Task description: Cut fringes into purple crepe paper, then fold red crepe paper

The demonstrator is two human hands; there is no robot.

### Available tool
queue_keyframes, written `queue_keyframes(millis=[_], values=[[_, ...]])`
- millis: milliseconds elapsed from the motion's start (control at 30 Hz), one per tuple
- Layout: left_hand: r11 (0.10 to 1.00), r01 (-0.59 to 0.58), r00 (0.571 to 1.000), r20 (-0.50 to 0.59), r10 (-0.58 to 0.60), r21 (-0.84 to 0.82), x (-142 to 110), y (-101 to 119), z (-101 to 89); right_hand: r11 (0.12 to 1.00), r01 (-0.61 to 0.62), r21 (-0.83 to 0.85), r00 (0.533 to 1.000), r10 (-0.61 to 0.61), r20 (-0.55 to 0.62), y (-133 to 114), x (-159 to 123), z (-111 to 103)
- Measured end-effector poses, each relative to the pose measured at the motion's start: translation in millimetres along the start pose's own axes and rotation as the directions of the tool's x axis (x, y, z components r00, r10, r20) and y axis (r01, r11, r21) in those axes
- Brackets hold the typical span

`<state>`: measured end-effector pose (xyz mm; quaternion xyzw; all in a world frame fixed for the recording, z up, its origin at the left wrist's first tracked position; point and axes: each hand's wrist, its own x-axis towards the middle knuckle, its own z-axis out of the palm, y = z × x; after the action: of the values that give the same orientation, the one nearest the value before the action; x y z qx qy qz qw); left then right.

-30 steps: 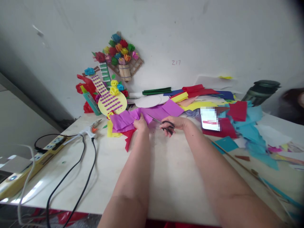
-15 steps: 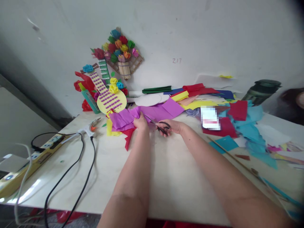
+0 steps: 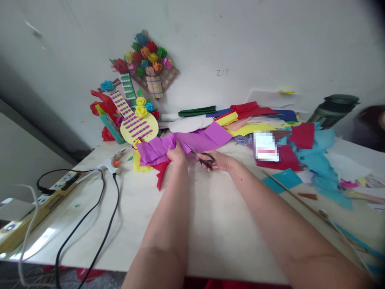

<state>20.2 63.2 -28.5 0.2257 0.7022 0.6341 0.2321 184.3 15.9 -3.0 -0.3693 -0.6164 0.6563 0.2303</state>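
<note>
A long strip of purple crepe paper [image 3: 153, 150] lies across the table, gathered in loose folds on its left half. My left hand [image 3: 177, 154] pinches the paper near its middle. In my right hand [image 3: 218, 159] is a pair of scissors [image 3: 207, 159] with black handles, fingers through the loops. The blades point up and left, over the purple paper just right of my left hand; whether they touch it I cannot tell. Red paper [image 3: 161, 173] and yellow paper [image 3: 141, 165] stick out from under the strip's left part.
A paper guitar [image 3: 140, 128] with flowers and a glue bottle [image 3: 111, 127] stand at back left. A glue gun [image 3: 111, 162] with a black cord lies by a power strip [image 3: 55, 196]. Rightward are a phone [image 3: 266, 146], coloured paper, a thin stick [image 3: 290, 192] and a dark bottle [image 3: 333, 110].
The view has shifted slightly. My left hand keeps its hold on the purple paper, and the scissors stay close to it with little visible movement.
</note>
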Motion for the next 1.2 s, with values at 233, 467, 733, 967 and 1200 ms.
queue_keyframes(millis=[233, 467, 733, 967, 1200], values=[[0.996, -0.022, 0.999, -0.035, 0.025, 0.087, 4.2, -4.8, 4.0, 1.000, -0.016, 0.017, 0.999, 0.016, -0.038, -2.6, -1.0, 6.0], [0.993, -0.036, 0.997, -0.056, 0.043, 0.114, 6.9, -6.9, 6.5, 0.999, -0.034, 0.035, 0.998, 0.036, -0.052, -4.0, -3.7, 8.0], [0.996, -0.042, 0.996, -0.070, 0.048, 0.081, 5.6, -6.0, 5.2, 0.998, -0.005, 0.058, 0.998, 0.008, -0.056, -1.3, -2.8, 8.1], [0.998, -0.059, 0.997, -0.054, 0.059, -0.004, 0.9, -2.8, 2.3, 0.997, 0.022, 0.078, 0.998, -0.018, -0.052, 2.9, -1.2, 6.7], [0.999, -0.050, 0.997, -0.059, 0.049, -0.009, 5.6, -7.0, 4.8, 0.996, 0.040, 0.079, 0.998, -0.035, -0.059, 5.9, 1.7, 4.8]])
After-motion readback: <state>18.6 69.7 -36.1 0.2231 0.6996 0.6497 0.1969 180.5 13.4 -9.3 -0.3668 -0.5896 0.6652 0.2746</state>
